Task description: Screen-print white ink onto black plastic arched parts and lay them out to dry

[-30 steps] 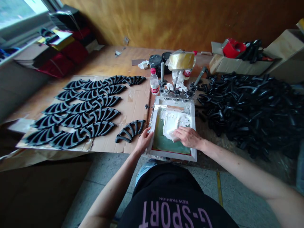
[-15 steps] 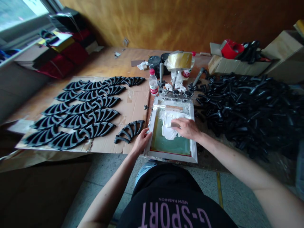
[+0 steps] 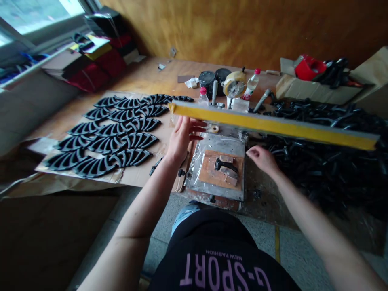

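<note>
A screen-printing frame (image 3: 273,124) is tilted up and seen edge-on as a long yellow-and-grey bar. At its lower left edge is my left hand (image 3: 179,139), its fingers stretched out beneath the frame, seemingly touching it. Below lies the flat base plate (image 3: 198,178) with a brown board (image 3: 207,171) on it. One curved black part (image 3: 226,165) rests on blocks on that board. My right hand (image 3: 263,158) hovers beside the plate's right edge, fingers curled in, with nothing visible in them. The squeegee and white ink are hidden from view.
Rows of curved black parts (image 3: 121,135) lie on cardboard at left. A large heap of black parts (image 3: 321,173) fills the right. Behind the frame stand a clear bottle (image 3: 252,84), dark jars (image 3: 207,83) and a tape roll (image 3: 235,84). An open carton (image 3: 321,87) is at back right.
The screen frame has swung up off the base plate, uncovering the black part. My right hand has let go of the squeegee and moved right. My left hand has risen with the frame.
</note>
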Action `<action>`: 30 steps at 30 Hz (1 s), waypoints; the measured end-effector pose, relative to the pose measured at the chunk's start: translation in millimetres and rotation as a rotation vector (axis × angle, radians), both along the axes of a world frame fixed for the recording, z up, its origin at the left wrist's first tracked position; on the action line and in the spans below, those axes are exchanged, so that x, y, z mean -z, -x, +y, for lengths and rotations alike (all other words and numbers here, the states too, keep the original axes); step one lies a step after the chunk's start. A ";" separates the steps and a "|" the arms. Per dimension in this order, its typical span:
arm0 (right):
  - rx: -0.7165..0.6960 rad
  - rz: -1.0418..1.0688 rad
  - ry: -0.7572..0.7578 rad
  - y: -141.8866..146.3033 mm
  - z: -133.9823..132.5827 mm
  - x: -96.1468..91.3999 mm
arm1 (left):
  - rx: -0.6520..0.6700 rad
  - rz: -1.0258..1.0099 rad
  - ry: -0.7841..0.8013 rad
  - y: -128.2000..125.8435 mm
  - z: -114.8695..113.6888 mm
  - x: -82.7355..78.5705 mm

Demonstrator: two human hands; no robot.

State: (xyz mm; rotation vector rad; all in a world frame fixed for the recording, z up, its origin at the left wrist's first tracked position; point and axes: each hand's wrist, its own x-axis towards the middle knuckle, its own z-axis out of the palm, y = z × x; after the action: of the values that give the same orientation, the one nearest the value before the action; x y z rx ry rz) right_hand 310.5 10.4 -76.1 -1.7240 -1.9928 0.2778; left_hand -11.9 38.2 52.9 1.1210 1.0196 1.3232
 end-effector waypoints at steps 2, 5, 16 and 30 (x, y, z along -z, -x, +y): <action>-0.197 -0.014 0.098 28.5 -20.9 26.2 | -0.040 -0.012 0.021 -9.3 6.2 -2.5; -0.329 -0.104 0.165 58.0 -35.3 40.3 | -0.103 -0.024 0.103 -15.8 -13.6 17.3; -0.649 0.004 0.049 215.4 -48.1 -4.9 | -0.212 -0.267 0.706 23.6 -127.7 141.3; -0.378 -0.425 0.479 377.0 2.2 50.4 | -0.623 -0.204 0.634 140.0 -112.9 226.6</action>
State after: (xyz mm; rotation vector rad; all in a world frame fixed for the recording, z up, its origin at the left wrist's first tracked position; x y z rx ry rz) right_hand -66.4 12.6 -126.5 -1.7734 -2.7475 0.5990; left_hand -151.9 -74.7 -173.7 0.1820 1.5559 1.3908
